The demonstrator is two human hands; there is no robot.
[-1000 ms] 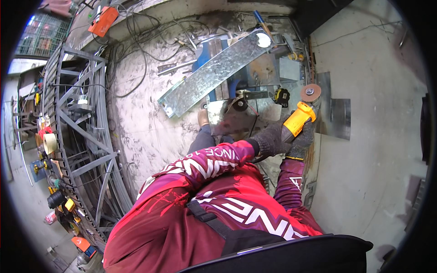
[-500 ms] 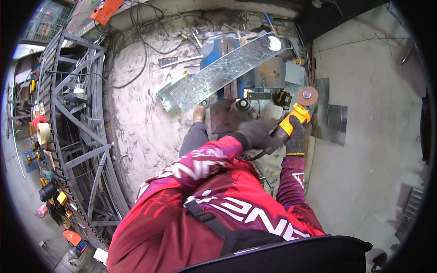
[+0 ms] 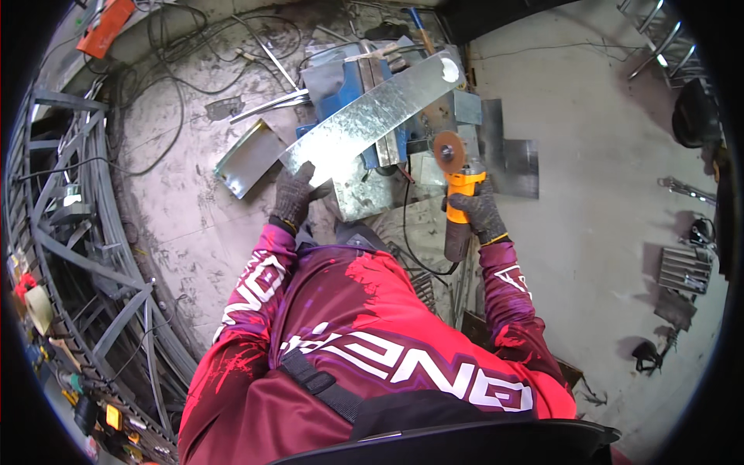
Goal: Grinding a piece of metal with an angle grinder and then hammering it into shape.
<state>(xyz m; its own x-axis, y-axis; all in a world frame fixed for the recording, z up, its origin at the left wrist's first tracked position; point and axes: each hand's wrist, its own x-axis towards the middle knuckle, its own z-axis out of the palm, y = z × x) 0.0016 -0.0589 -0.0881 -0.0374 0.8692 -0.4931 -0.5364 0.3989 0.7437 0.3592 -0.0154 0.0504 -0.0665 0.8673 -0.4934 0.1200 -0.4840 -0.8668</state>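
- Left hand (image 3: 293, 198) has moved from the grinder (image 3: 463, 186) to the lower end of the metal strip (image 3: 380, 116); can't tell if it grips.
- Right hand (image 3: 482, 211) alone holds the grinder.
- Strip lies across the blue vise (image 3: 341, 99).

The camera peers down from the person's head over there (a wide fisheye, mind), red shirt (image 3: 403, 310) near, blue vise (image 3: 335, 104) far, steel rack (image 3: 93, 266) left.
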